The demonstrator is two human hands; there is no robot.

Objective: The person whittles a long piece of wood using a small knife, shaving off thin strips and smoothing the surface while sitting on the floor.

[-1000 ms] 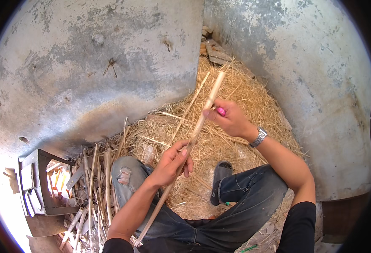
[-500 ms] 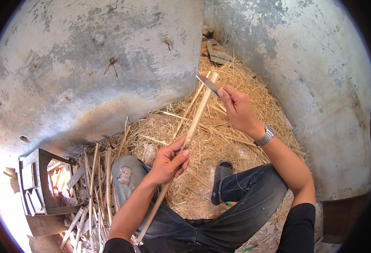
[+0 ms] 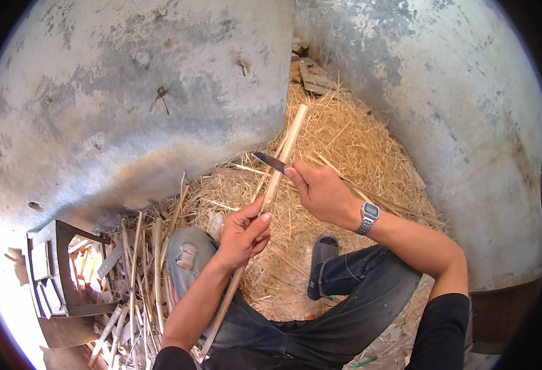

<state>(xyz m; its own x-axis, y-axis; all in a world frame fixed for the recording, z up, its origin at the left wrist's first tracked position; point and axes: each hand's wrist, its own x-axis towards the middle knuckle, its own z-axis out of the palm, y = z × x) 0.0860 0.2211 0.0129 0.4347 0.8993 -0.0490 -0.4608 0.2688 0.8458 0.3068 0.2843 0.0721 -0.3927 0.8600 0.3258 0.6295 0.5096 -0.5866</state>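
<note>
A long pale wooden stick, perhaps split bamboo, slants up and away from beside my left thigh. My left hand is closed round it at about its middle. In my right hand is a knife, gripped by its handle, which the fingers hide. Its dark blade lies across the stick a little above my left hand and points left. The stick's far end is bare and light, over the shavings.
Straw-like shavings are heaped between two grey walls. Several thin sticks stand at the left beside a dark metal frame. Flat boards lie at the back corner. My dark shoe rests on the shavings.
My right hand has drawn the knife from near the stick's far end down toward my left hand. The stick has shifted slightly left; my left hand keeps its hold.
</note>
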